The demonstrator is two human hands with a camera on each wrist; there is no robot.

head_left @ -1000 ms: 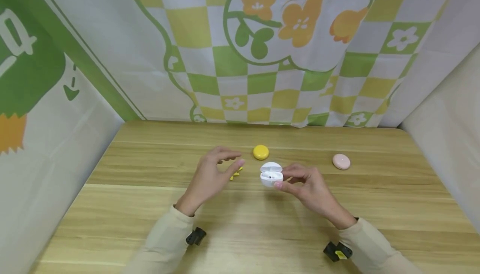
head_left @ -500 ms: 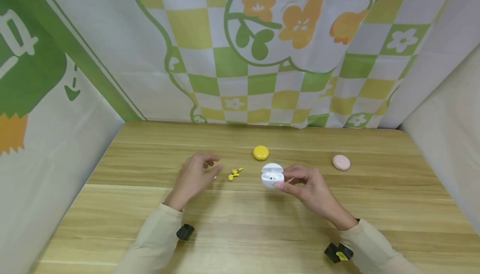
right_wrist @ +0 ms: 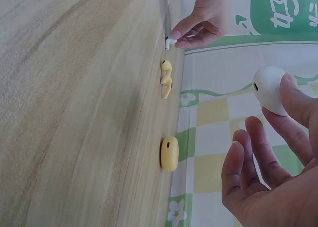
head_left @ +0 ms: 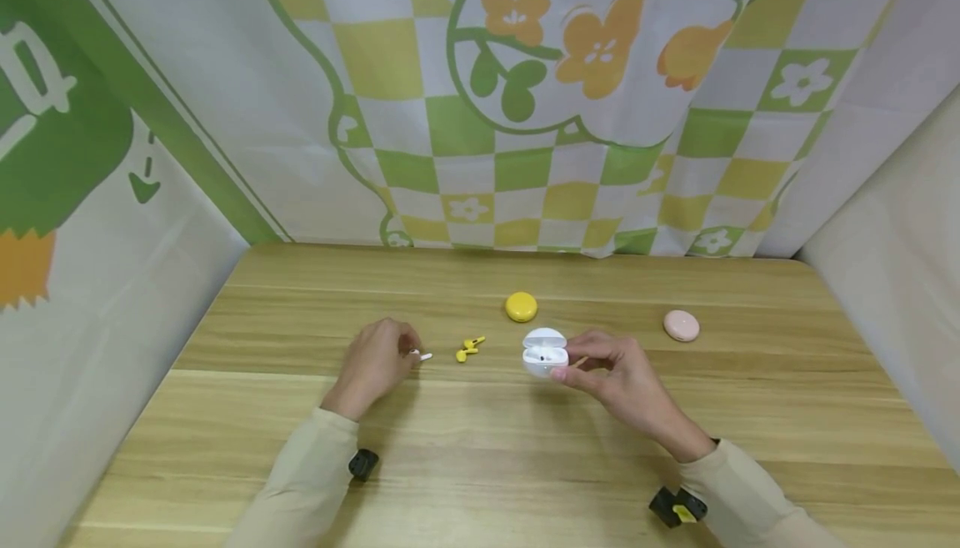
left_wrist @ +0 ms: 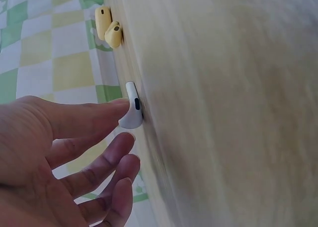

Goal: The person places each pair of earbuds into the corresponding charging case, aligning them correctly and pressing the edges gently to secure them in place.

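Note:
At the left of the table my left hand (head_left: 375,360) pinches a white wireless earbud (left_wrist: 132,110), its thumb and finger at the bud. That earbud is low at the tabletop; whether it touches the wood is hard to tell. Two yellow earbuds (head_left: 468,349) lie just right of it. My right hand (head_left: 618,377) holds a white earbud charging case (head_left: 545,358) above the table between thumb and fingers. The case lid stands raised, and small dark spots show inside. From the right wrist view only the rounded underside of the case (right_wrist: 268,90) is visible.
A closed yellow case (head_left: 521,307) sits behind the white one. Farther right lies a closed pink case (head_left: 682,325). Patterned cloth (head_left: 525,173) hangs along the back edge of the wooden table (head_left: 480,465), with cloth walls at both sides.
My left hand has moved left, away from the yellow earbuds, and lowered onto the white earbud. My right hand keeps the white case in nearly the same place.

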